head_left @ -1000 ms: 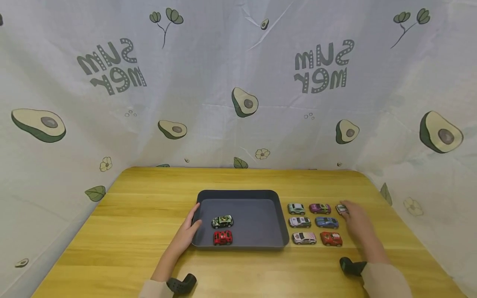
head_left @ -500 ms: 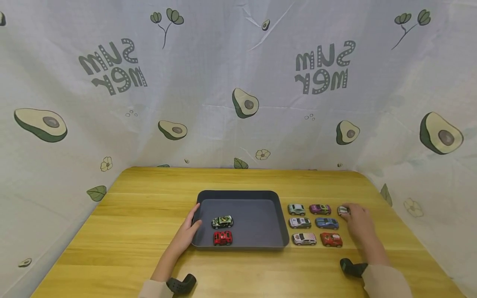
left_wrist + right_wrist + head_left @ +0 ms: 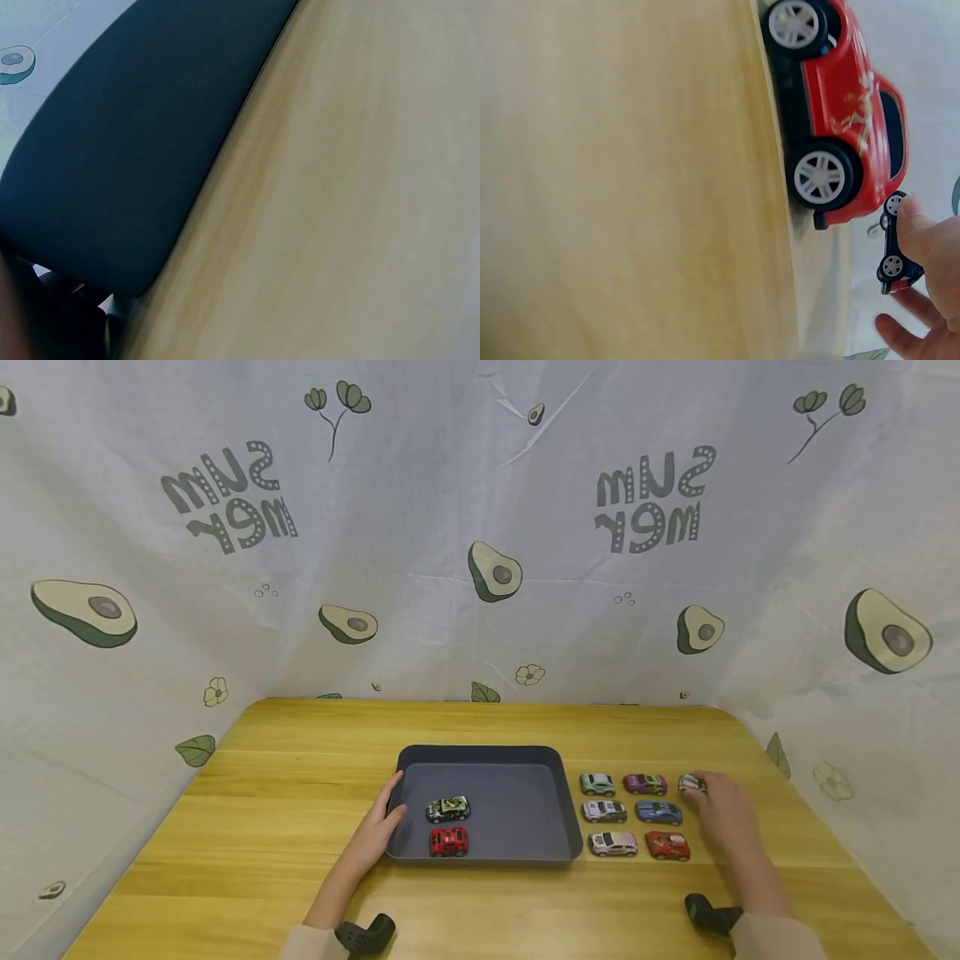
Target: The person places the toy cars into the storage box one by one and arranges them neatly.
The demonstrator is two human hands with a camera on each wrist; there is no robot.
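In the head view my left hand holds the left side of a dark grey tray, thumb over the rim. Inside the tray are a green-black patterned toy car and a red toy car. At the far right, my right hand pinches a small white toy car, partly hidden by the fingers. The right wrist view shows this toy car with its wheels exposed, thumb on one end and fingers beneath. A red toy car looms large in front there.
Right of the tray stand toy cars in two columns: pale green, purple, white-and-dark, blue, white-pink and red. Behind the wooden table hangs a printed curtain.
My right hand has shifted slightly right with the small white car, whose angle has turned a little. My left hand and the tray have stayed put.
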